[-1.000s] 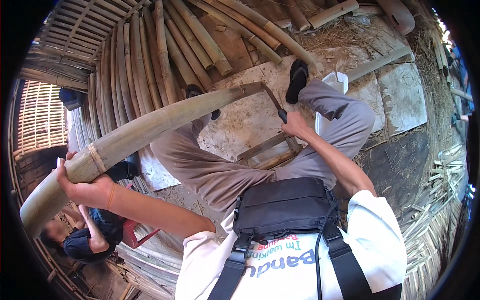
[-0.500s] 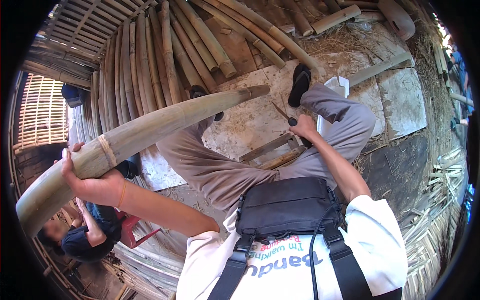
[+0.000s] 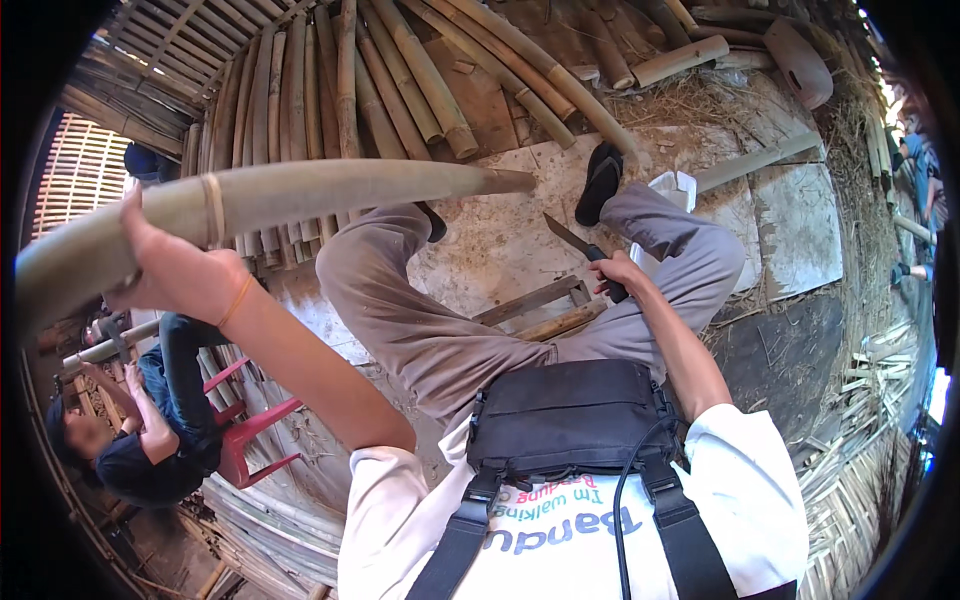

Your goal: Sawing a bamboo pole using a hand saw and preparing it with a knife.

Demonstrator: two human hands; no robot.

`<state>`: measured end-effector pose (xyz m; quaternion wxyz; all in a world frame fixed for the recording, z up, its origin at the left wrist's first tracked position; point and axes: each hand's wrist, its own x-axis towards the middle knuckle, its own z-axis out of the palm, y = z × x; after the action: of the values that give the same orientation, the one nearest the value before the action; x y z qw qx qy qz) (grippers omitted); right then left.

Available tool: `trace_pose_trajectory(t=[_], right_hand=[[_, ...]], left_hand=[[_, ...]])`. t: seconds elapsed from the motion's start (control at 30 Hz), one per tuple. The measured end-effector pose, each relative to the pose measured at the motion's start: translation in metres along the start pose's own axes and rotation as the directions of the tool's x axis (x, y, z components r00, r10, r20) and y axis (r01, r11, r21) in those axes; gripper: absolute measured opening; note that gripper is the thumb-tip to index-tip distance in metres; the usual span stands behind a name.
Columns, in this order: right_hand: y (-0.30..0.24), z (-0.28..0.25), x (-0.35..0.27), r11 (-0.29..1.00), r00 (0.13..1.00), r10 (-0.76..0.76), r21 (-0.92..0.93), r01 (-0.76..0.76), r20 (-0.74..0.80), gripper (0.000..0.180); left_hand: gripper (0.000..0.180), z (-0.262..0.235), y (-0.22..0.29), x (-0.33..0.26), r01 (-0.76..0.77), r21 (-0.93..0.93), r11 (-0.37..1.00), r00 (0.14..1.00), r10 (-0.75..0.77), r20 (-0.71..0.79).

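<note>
A long, thick bamboo pole [image 3: 330, 188] stretches from the left edge across to the middle, its far end above the floor between my feet. My left hand [image 3: 185, 265] supports it from beneath near a raised joint, the thumb up along the near side and the other fingers mostly hidden behind it. In my right hand [image 3: 617, 274] is a knife [image 3: 572, 238], gripped by its dark handle beside my right knee. The blade points up and left, apart from the bamboo. A small wooden frame [image 3: 535, 303] lies on the floor between my legs.
Several bamboo poles [image 3: 300, 120] lean and lie at the back left. A wooden plank [image 3: 760, 160] lies at the right. Another person [image 3: 150, 420] sits by a red plastic chair [image 3: 245, 440] at the left. A black bag [image 3: 570, 410] is strapped to my chest.
The bamboo pole has swung, its left part rising and turning more level, with my left hand moving along. My right hand has dropped slightly toward me, the knife blade tilting further left.
</note>
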<state>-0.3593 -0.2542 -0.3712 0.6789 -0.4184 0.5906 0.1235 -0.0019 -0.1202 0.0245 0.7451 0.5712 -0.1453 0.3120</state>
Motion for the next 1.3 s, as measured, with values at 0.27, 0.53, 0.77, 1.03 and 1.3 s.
trace_pose_trajectory(t=[0.27,0.53,0.77,1.03,1.3], right_hand=[[-0.022,0.011,-0.015,0.96,0.967,-0.219,-0.208,0.188,-0.134,0.032],[-0.067,0.062,-0.124,0.831,0.819,-0.554,-0.17,0.53,-0.15,0.037],[-0.06,0.077,-0.112,0.42,0.484,-0.874,-0.439,0.795,0.039,0.032],[-0.065,0.065,-0.07,0.898,0.89,-0.412,0.252,0.361,0.194,0.027],[-0.078,0.089,-0.109,0.549,0.57,-0.821,-0.303,0.779,-0.022,0.024]], left_hand=[[0.055,-0.017,0.003,0.021,-0.066,-0.064,0.996,0.901,0.087,0.425],[0.042,-0.059,-0.016,0.038,0.471,-0.294,0.832,0.756,-0.208,0.62],[0.048,-0.062,-0.01,0.025,0.371,-0.504,0.78,0.62,0.196,0.759],[0.05,-0.064,-0.001,0.017,0.377,-0.53,0.76,0.587,0.247,0.771],[0.049,-0.052,0.009,0.007,0.269,-0.472,0.839,0.716,0.154,0.681]])
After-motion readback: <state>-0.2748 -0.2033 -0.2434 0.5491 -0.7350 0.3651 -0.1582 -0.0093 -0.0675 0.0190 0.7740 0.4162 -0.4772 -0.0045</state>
